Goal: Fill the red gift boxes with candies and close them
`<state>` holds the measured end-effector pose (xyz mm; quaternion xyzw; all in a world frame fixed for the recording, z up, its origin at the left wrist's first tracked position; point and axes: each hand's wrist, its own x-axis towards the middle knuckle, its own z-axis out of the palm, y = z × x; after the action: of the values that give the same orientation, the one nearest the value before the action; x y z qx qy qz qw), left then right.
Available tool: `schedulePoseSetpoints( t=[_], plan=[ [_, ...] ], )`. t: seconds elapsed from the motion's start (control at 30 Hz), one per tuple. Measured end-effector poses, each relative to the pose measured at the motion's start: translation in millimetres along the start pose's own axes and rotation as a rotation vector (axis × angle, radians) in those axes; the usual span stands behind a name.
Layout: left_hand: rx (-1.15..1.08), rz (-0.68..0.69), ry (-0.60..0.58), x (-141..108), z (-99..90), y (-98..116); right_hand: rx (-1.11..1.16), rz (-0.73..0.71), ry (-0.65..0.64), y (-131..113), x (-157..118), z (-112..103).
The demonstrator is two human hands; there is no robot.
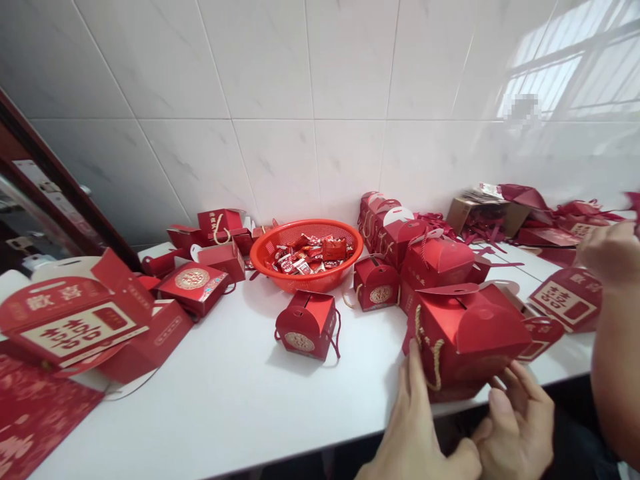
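Close to the table's front edge sits a red gift box (465,337) with a gold rope handle and its folded top closed. My left hand (417,427) lies along the left side of this box, fingers stretched up against it. Curled at its lower right corner are the fingers of my right hand (523,423), so the box is between both hands. Parts of the fingers are hidden by it. Just left stands a smaller red box (307,327) with a gold round emblem and dark red cords.
An orange-red plastic basket (260,257) holds wrapped sweets (315,253). A row of closed red boxes (400,233) runs to the wall. Unfolded boxes (80,313) lie on the left. Another person's arm (615,313) reaches in at right beside a cardboard box (463,213) with dark red cords.
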<state>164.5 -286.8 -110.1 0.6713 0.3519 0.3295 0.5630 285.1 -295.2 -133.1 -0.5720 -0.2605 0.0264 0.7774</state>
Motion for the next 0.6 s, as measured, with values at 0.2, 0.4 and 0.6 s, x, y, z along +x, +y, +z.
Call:
schedulePoseSetpoints(
  t=[0.2,0.4,0.6],
  plan=[
    [0.071,0.030,-0.063,29,11.4,4,-0.296,-0.063,-0.022,6,24,-1],
    [0.064,0.060,-0.079,51,11.7,4,-0.388,-0.311,-0.052,15,36,7],
    [0.146,0.055,-0.055,45,-3.0,8,-0.339,-0.397,-0.015,22,42,14]
  ],
)
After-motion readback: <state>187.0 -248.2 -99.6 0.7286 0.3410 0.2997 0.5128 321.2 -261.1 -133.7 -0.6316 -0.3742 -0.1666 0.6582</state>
